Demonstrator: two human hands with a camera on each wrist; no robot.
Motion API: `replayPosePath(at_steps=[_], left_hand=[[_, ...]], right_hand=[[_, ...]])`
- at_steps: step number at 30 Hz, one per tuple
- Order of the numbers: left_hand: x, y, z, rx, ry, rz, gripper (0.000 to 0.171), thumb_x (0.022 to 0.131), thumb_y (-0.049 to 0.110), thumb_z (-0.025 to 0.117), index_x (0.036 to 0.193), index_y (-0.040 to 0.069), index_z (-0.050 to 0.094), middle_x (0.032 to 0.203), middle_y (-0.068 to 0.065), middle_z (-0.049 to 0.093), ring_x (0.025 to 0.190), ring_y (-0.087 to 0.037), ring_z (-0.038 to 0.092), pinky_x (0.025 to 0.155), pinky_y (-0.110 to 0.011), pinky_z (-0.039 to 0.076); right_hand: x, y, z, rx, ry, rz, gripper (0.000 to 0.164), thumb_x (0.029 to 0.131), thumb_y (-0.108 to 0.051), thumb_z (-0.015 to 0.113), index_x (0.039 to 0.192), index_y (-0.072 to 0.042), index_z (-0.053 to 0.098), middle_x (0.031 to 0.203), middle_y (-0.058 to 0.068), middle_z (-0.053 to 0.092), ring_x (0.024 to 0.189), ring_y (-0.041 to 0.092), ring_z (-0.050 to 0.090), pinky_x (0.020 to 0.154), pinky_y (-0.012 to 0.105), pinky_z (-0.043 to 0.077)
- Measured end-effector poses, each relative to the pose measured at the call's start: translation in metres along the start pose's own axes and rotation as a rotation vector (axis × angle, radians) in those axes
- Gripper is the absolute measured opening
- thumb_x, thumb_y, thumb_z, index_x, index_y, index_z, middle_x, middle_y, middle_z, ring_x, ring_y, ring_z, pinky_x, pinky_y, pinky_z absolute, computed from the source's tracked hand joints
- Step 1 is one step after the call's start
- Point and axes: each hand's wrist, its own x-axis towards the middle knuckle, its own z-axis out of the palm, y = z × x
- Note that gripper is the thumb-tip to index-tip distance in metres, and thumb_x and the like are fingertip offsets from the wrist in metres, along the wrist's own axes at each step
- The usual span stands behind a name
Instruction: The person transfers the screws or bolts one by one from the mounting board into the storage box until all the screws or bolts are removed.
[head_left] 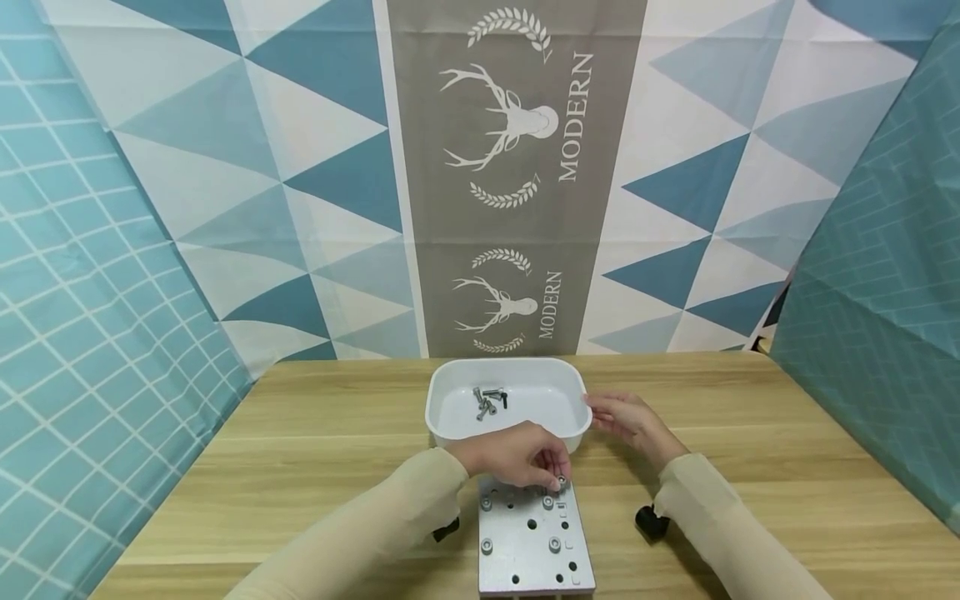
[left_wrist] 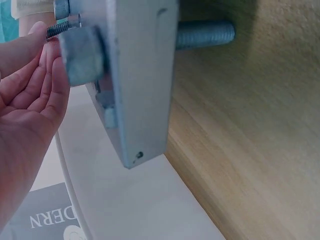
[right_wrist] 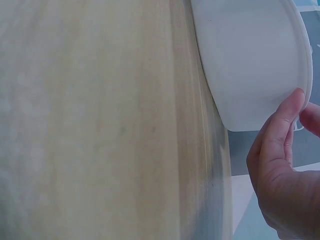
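A silver metal plate [head_left: 525, 558] with drilled holes and several socket-head bolts lies at the table's near middle. Over its far right corner my left hand [head_left: 517, 454] pinches a bolt [left_wrist: 57, 30] between thumb and fingers; the left wrist view shows its thread. Close to that camera is a large blurred bolt head [left_wrist: 82, 55], and a threaded shank [left_wrist: 205, 35] sticks out below the plate. Beyond the plate stands a white plastic tray [head_left: 517, 367]. My right hand [head_left: 626, 421] holds the tray's right rim, fingers outside, as the right wrist view [right_wrist: 282, 160] shows too.
Several loose bolts [head_left: 487, 404], one of them black, lie in the tray's left half. The wooden table [head_left: 322, 425] reaches back to a patterned curtain [head_left: 517, 200]. Dark objects [head_left: 651, 523] show at both wrists.
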Motion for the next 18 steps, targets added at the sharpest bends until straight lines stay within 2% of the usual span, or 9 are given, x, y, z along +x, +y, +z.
replayPosePath(at_steps=[6, 16, 18], left_hand=[[-0.0017, -0.0021, -0.0021, -0.007, 0.002, 0.019, 0.01, 0.085, 0.01, 0.07, 0.095, 0.01, 0.068, 0.088, 0.003, 0.069, 0.076, 0.008, 0.056, 0.077, -0.01, 0.05], [-0.0089, -0.0004, -0.0043, -0.068, 0.032, 0.033, 0.013, 0.085, 0.006, 0.069, 0.097, 0.007, 0.069, 0.093, -0.003, 0.072, 0.077, 0.009, 0.056, 0.079, -0.01, 0.051], [-0.0099, -0.0004, -0.0058, -0.074, 0.039, 0.042, 0.014, 0.085, 0.004, 0.069, 0.098, 0.006, 0.069, 0.095, -0.005, 0.072, 0.078, 0.008, 0.057, 0.079, -0.01, 0.051]], right_hand=[[-0.0004, -0.0012, 0.0002, 0.023, -0.003, 0.003, 0.051, 0.094, -0.007, 0.056, 0.133, 0.019, 0.037, 0.08, -0.003, 0.068, 0.074, 0.005, 0.065, 0.071, 0.015, 0.055], [-0.0021, 0.0028, -0.0003, 0.0, -0.015, -0.022, 0.043, 0.093, -0.007, 0.058, 0.126, 0.017, 0.048, 0.082, -0.003, 0.068, 0.077, 0.005, 0.065, 0.072, 0.015, 0.055], [-0.0026, 0.0034, -0.0004, -0.008, -0.018, -0.028, 0.046, 0.093, -0.008, 0.057, 0.129, 0.018, 0.046, 0.082, -0.004, 0.068, 0.077, 0.004, 0.064, 0.071, 0.014, 0.055]])
